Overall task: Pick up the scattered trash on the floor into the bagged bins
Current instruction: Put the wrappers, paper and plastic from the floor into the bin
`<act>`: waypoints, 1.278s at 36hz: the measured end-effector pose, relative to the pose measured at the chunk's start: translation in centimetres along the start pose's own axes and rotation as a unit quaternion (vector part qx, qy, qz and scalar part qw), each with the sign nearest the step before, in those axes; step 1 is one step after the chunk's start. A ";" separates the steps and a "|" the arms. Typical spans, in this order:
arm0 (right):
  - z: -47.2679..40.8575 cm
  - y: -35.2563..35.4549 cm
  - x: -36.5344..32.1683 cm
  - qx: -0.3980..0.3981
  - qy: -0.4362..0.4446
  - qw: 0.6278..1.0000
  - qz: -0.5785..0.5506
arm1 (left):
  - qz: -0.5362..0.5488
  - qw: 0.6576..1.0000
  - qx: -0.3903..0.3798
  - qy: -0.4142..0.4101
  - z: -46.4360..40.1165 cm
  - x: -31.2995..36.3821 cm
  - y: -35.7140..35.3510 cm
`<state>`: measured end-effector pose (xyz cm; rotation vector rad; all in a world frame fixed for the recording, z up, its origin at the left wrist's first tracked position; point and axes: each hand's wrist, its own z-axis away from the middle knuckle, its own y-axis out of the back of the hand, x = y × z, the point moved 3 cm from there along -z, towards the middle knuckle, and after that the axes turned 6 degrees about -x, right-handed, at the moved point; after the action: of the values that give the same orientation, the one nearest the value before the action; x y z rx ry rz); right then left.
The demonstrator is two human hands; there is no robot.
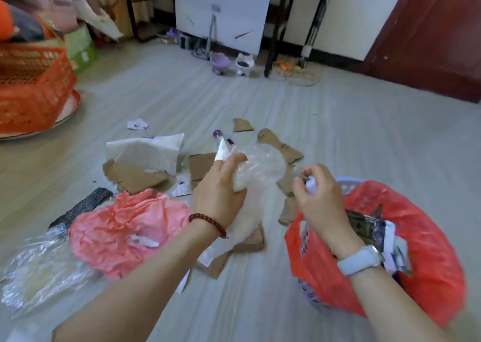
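**Onlooker 1:** Head view, as there's only the one: how far has the tidying got?

**Onlooker 2:** Partway, I'd say. The bin (348, 181) at the near right, lined with a red bag (426, 258), already holds some printed wrappers (374, 227). The left hand (221, 195) is clenched round a clear plastic bag (263, 167) with something pale bundled in it, held up above the floor (338, 133). The right hand (317, 198) has its fingers curled round a small white scrap (311, 185), just beside the bin's rim.

**Onlooker 1:** And what's left?

**Onlooker 2:** Plenty. Torn cardboard pieces (135, 177) lie across the middle, a white padded sheet (148, 151) to the left, a pink plastic bag (122, 227) near left, crinkled clear film (39, 271) beside it, and a dark mesh strip (83, 206).

**Onlooker 1:** Anything in the way?

**Onlooker 2:** Not really. An orange crate (31, 86) stands at the far left and two small pet bowls (231, 63) by the far wall, well apart from the mess. The bin sits near both hands.
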<state>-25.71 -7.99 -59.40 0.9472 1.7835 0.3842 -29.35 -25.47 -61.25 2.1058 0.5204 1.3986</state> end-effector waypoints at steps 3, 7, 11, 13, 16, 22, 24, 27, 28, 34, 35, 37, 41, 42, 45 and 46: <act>-0.4 5.1 2.8 0.035 -0.071 0.996 0.034 | 0.095 0.995 0.025 0.008 -1.2 4.5 -2.5; 0.6 9.4 6.5 -0.098 -0.217 0.964 0.116 | 0.141 0.990 0.022 0.006 -1.1 8.5 -5.2; 1.9 11.1 7.1 -0.073 -0.166 0.964 0.197 | 0.127 0.991 -0.043 0.007 -0.7 10.0 -6.8; 2.2 11.3 5.2 0.032 -0.082 0.994 0.071 | 0.109 0.988 -0.110 0.009 -0.6 10.1 -7.3; 2.3 9.6 2.3 -0.020 0.018 0.998 -0.063 | 0.158 0.970 -0.185 0.026 -0.3 10.3 -7.1; 3.4 3.2 -0.3 -0.275 -0.025 0.930 -0.243 | 0.457 0.844 -0.184 0.213 -0.7 9.5 -4.0; 3.6 1.4 -0.4 -0.305 -0.052 0.920 -0.242 | 0.493 0.814 -0.195 0.237 -0.3 8.5 -3.3; 3.1 0.7 -1.3 -0.283 -0.042 0.924 -0.254 | 0.537 0.767 -0.218 0.274 0.2 7.1 -3.1; 2.9 0.8 -1.3 -0.257 -0.037 0.931 -0.257 | 0.552 0.757 -0.218 0.273 0.1 7.0 -2.9; 1.9 2.7 1.2 -0.010 -0.124 0.976 -0.176 | 0.176 0.973 -0.146 0.021 -0.2 6.8 -2.9; 1.6 3.5 1.7 0.046 -0.156 0.968 -0.190 | 0.079 0.990 -0.108 -0.048 0.1 6.6 -2.8; 1.3 4.5 2.8 0.136 -0.218 0.936 -0.241 | -0.031 0.980 -0.082 -0.177 0.7 5.9 -3.4; 2.3 1.9 2.3 -0.028 -0.282 0.895 -0.344 | -0.088 0.954 -0.111 -0.265 1.6 5.0 -5.2; 2.8 1.2 1.6 -0.105 -0.271 0.892 -0.347 | -0.081 0.952 -0.113 -0.271 1.7 5.1 -5.2; 4.1 -0.2 0.2 -0.256 -0.247 0.882 -0.310 | -0.082 0.949 -0.128 -0.277 1.8 4.7 -5.0; 4.6 -0.6 0.2 -0.280 -0.247 0.877 -0.303 | -0.085 0.948 -0.141 -0.274 2.0 4.4 -5.0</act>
<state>-21.90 -8.96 -61.80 0.0348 1.2863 0.2024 -25.88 -19.50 -61.96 2.0343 0.2479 0.6922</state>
